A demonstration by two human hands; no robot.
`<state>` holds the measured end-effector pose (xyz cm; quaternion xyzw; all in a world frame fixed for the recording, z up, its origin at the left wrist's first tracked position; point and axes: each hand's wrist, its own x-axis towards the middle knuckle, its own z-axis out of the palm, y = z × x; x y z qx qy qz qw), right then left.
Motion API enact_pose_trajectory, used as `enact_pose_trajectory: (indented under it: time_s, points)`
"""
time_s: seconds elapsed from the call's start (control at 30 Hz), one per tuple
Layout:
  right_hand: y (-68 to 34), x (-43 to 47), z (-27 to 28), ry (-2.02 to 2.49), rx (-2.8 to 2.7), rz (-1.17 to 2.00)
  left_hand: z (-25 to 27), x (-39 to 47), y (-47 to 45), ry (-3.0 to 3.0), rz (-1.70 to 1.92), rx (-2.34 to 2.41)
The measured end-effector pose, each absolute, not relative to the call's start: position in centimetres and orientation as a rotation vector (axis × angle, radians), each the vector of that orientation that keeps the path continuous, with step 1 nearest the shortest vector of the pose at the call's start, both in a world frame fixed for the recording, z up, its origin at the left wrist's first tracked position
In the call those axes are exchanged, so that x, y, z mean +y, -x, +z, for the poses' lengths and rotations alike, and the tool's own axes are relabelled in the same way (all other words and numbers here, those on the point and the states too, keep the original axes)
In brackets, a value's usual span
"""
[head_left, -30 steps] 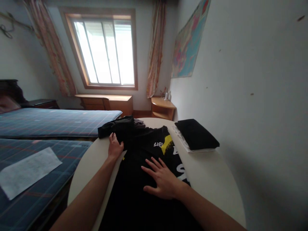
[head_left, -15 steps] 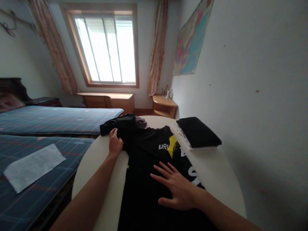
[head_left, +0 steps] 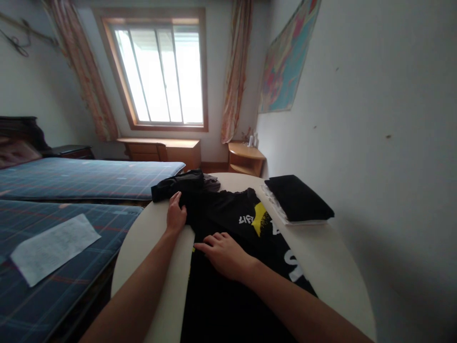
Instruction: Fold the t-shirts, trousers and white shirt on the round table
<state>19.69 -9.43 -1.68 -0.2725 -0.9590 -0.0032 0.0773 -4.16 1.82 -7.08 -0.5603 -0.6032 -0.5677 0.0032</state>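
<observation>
A black T-shirt (head_left: pixel 221 295) with white lettering and a yellow patch lies spread on a round cream table (head_left: pixel 339 267), its collar toward the window. At the sleeve on the left, my left hand (head_left: pixel 176 215) is closed on the dark cloth; the exact grip is partly hidden. My right hand (head_left: pixel 226 255) rests palm down on the shirt's body near its left edge, fingers loosely bent and apart, thumb out of sight. Just beyond the left hand lies a heap of dark clothes (head_left: pixel 182 182).
Folded black cloth (head_left: pixel 300 197) sits on white items at the table's right, near the wall. To the left are beds with blue plaid mattresses (head_left: pixel 89 176), one bearing a paper sheet (head_left: pixel 55 247). A wooden desk (head_left: pixel 182 150) and corner shelf (head_left: pixel 246 151) stand below the window.
My right hand has slid left and away from me across the shirt, its spread fingers now bent. My left hand stays at the sleeve with its fingers slightly shifted. The view has turned slightly.
</observation>
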Motion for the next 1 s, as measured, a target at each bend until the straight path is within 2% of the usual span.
enact_pose_trajectory:
  time_s: [0.2, 0.4, 0.63, 0.87, 1.0]
  points:
    - [-16.7, -6.1, -1.5, 0.793, -2.910, -0.326, -7.4, 1.9, 4.3, 1.757, -1.786, -1.911]
    - [-15.9, -4.7, -2.0, 0.662, -2.875, -0.388, -7.5, 2.1, 4.4, 1.776, -1.735, -1.938]
    - [-15.4, -5.8, -3.1, 0.926, -2.677, -0.042, -7.9, 2.4, 4.7, 1.765, -1.737, -1.949]
    - [-16.4, -6.8, -4.6, 0.810, -2.726, 0.395, -8.0, 2.5, 4.6, 1.753, -1.752, -1.923]
    - [-17.0, -7.6, -4.0, 0.877, -2.750, 0.450, -7.4, 2.3, 4.4, 1.740, -1.779, -1.892]
